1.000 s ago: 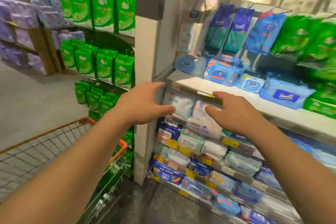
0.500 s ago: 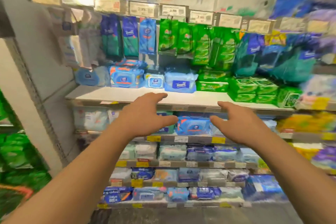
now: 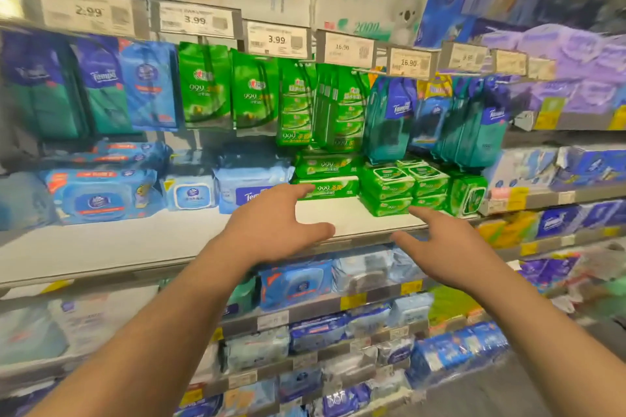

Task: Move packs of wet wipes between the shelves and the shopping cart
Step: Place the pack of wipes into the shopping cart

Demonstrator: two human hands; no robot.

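Your left hand (image 3: 271, 230) and right hand (image 3: 450, 247) hover apart, fingers spread, empty, over the white shelf's (image 3: 135, 244) bare near edge. Green wipe packs (image 3: 386, 191) sit just beyond, far right. Since earlier, the view swung right and the cart left it.

My white shelf board (image 3: 142, 244) carries light blue wipe packs (image 3: 101, 195) with orange-red banners toward its left end, bright green packs (image 3: 386, 191) with white lettering toward its right. Yellow price tags (image 3: 352, 301) mark the grey rails below.
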